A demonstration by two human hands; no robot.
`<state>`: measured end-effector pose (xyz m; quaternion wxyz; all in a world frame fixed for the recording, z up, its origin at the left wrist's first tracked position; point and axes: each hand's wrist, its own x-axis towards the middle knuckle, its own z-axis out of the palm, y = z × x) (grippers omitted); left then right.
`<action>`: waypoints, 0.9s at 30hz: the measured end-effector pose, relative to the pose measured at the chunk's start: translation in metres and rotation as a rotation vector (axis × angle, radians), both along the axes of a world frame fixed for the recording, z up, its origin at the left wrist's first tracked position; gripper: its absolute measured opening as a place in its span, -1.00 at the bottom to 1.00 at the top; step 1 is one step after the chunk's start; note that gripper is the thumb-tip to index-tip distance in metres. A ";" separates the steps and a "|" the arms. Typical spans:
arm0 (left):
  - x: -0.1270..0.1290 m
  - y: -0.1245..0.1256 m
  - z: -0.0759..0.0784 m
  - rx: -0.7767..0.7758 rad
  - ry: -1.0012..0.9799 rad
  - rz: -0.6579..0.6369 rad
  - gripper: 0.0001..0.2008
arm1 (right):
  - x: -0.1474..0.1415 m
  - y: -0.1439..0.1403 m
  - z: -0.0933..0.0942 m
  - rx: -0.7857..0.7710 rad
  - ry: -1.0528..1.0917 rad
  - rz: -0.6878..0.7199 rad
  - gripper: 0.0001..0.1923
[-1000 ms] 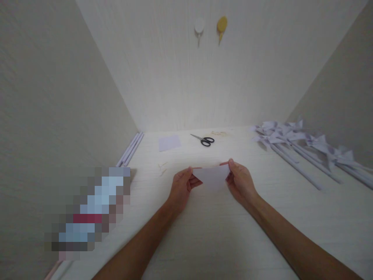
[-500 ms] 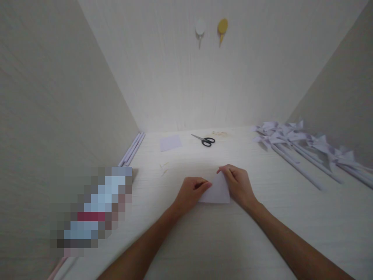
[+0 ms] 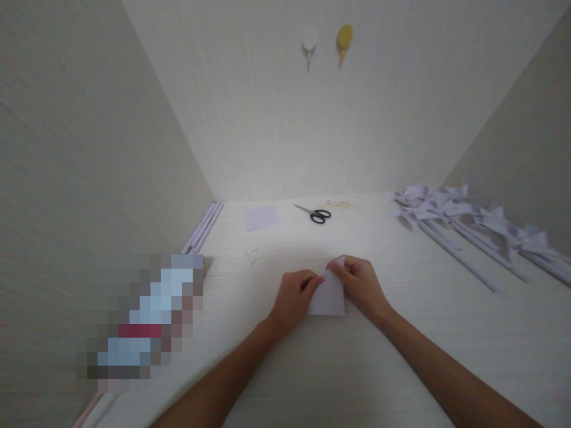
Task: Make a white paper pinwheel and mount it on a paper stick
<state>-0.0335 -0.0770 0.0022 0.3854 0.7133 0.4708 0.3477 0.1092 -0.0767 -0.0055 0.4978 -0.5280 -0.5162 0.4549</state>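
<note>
Between my hands is a small sheet of white paper (image 3: 328, 299), held just above or on the table; I cannot tell which. My left hand (image 3: 294, 297) pinches its left side between thumb and fingers. At the upper right corner, my right hand (image 3: 358, 282) grips the sheet with thumb and fingertips. Part of the paper is covered by the fingers. Beyond the hands lie scissors (image 3: 317, 216) with black handles, their blades pointing left. A flat square of pale paper (image 3: 262, 218) rests to the left of the scissors.
On the right lie several paper pinwheels (image 3: 450, 205) on rolled-paper sticks. Several paper sticks (image 3: 204, 227) line the left wall, near a pixelated area. Thin pale scraps (image 3: 251, 257) sit left of my hands, others (image 3: 341, 204) by the scissors. Two round hooks (image 3: 345, 38) hang on the back wall.
My right hand has moved slightly left, closer to my left hand, and its fingers have shifted on the paper's upper corner. The sheet now shows narrower between the hands.
</note>
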 end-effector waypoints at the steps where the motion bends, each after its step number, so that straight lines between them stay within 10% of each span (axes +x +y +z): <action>1: 0.000 0.000 0.000 -0.006 -0.004 0.004 -0.67 | -0.001 0.000 -0.001 -0.029 0.050 0.029 -0.76; 16: 0.014 0.003 -0.001 -0.028 -0.046 0.013 -0.69 | -0.003 0.010 0.003 -0.134 0.500 -0.167 -0.79; 22: 0.008 -0.003 -0.003 -0.060 -0.065 0.055 -0.67 | 0.023 0.019 0.012 0.067 0.507 -0.410 -0.75; 27: 0.002 -0.003 -0.002 -0.111 -0.149 0.078 -0.70 | 0.024 0.013 0.008 0.132 0.065 -0.069 -0.65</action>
